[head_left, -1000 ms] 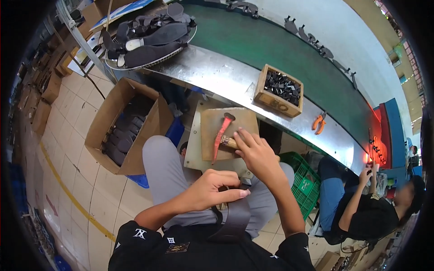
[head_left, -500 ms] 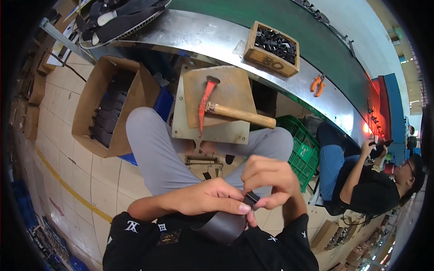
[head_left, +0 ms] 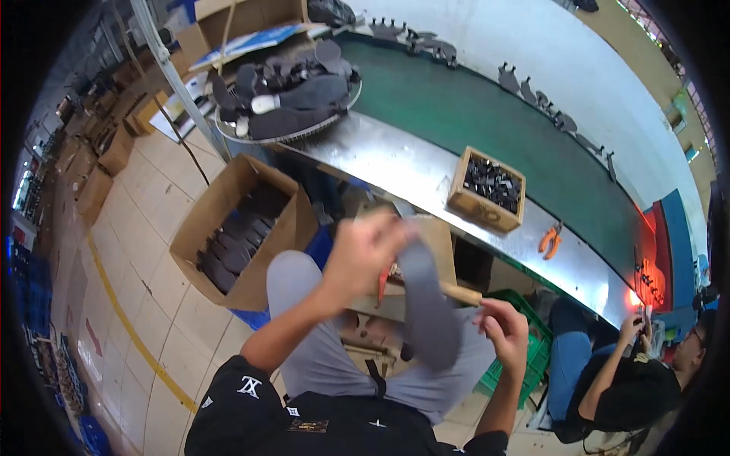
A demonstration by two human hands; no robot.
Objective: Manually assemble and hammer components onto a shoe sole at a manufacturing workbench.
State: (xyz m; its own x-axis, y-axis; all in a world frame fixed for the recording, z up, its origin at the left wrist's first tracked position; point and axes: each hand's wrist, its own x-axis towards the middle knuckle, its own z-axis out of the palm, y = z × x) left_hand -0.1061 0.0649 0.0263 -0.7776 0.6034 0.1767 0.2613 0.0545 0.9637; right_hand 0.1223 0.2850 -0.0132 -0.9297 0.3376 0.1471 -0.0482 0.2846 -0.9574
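A dark grey insole [head_left: 432, 319] hangs lengthwise over my lap, blurred by motion. Its upper end is pinched in the fingers of my left hand [head_left: 365, 247], which is smeared as well. My right hand [head_left: 506, 330] is raised beside the insole's lower part, apart from it. Its fingers are loosely bent and spread, with nothing visible in them. Behind the insole a hammer lies on a brown work pad [head_left: 437, 239]. Its wooden handle [head_left: 462, 294] ends just above my right fingertips, and part of its red head [head_left: 382, 285] shows past the insole.
A cardboard box [head_left: 251, 235] of dark insoles stands left of my knee. Along the bench are a round tray [head_left: 285, 137] piled with insoles, a wooden box [head_left: 487, 190] of small black clips and orange pliers [head_left: 550, 240]. A green crate [head_left: 536, 342] and a seated co-worker [head_left: 631, 380] are at right.
The insole, earlier held at my chest in both hands, is now out over my lap in the left hand alone. My right hand has let go and moved right. The view has shifted.
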